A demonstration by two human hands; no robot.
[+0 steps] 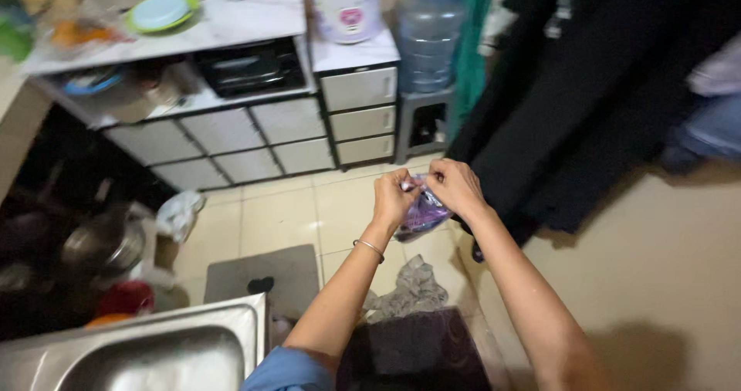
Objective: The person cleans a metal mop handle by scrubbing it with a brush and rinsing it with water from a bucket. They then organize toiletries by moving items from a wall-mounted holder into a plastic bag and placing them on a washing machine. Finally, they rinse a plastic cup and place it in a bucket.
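Both of my hands are raised in front of me over the tiled floor. My left hand and my right hand pinch the top edge of a small purple plastic packet, which hangs down between them. A thin bangle sits on my left wrist. The packet's contents are not visible.
A steel sink is at the lower left. White drawers and a low white cabinet stand ahead, with a water jug on a stool. Dark clothes hang at the right. A crumpled cloth and grey mat lie on the floor.
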